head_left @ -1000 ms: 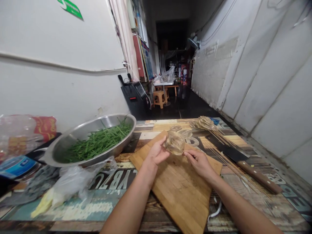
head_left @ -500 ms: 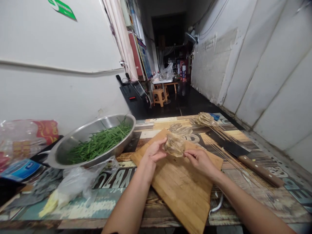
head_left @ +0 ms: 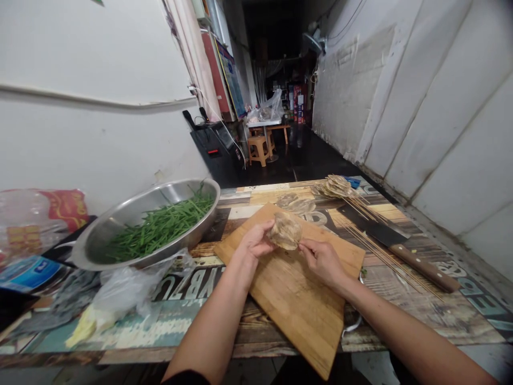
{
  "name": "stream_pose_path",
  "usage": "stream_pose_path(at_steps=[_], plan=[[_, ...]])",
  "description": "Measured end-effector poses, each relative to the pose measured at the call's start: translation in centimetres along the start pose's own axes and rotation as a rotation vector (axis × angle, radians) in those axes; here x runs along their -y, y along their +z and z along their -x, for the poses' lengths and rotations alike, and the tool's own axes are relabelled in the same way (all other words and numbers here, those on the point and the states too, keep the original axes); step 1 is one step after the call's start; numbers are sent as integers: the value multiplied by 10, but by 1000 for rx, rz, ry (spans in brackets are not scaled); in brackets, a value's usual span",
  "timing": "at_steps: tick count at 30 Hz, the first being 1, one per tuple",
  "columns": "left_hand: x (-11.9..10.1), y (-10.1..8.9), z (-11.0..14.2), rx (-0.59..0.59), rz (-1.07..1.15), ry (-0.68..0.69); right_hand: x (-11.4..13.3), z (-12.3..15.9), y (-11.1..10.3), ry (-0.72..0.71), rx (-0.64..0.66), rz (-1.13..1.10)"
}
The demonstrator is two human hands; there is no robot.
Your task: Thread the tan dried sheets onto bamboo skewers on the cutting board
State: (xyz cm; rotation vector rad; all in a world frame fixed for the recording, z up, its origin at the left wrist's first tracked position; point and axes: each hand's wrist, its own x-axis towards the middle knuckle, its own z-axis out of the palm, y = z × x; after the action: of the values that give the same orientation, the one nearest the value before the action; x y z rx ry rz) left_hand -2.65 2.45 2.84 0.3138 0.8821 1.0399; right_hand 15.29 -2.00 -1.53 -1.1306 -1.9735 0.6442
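Thumb and fingers of my left hand (head_left: 256,243) close on the left edge of a thin, brownish, translucent dried piece (head_left: 286,231), with the thumb along its upper left side. That grip is narrow, only as open as the flat piece needs, though my lower fingers are partly hidden and I cannot tell how firmly they press.

My right hand (head_left: 324,261) has thumb and forefinger pinched together at the lower right edge of the same piece, its other fingers curled in behind. Whether a skewer lies inside that pinch, I cannot tell. Between my two hands, the dried piece is held up over the far part of a wooden cutting board (head_left: 300,305), its broad face toward me.

Just beyond the board, more loose pieces (head_left: 296,204) lie flat on the patterned table (head_left: 160,334). To their right is a pile of skewered pieces (head_left: 335,186), its sticks pointing back toward me. Bare skewers (head_left: 380,255) lie right of the board, beside a cleaver (head_left: 420,266) with a wooden handle. On my left, a wide metal bowl (head_left: 178,191) holds cut greens (head_left: 164,227), and a crumpled plastic bag (head_left: 126,291) lies in front of it.
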Motion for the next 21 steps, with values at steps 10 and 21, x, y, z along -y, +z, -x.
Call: stream_pose_path(at_steps=[10,21], plan=[[2,1,-3,-14,-13,-22,4,-12,-10,571,286,-780],[3,-3,-8,-44,-7,-32,6,-9,-3,155,70,-168]])
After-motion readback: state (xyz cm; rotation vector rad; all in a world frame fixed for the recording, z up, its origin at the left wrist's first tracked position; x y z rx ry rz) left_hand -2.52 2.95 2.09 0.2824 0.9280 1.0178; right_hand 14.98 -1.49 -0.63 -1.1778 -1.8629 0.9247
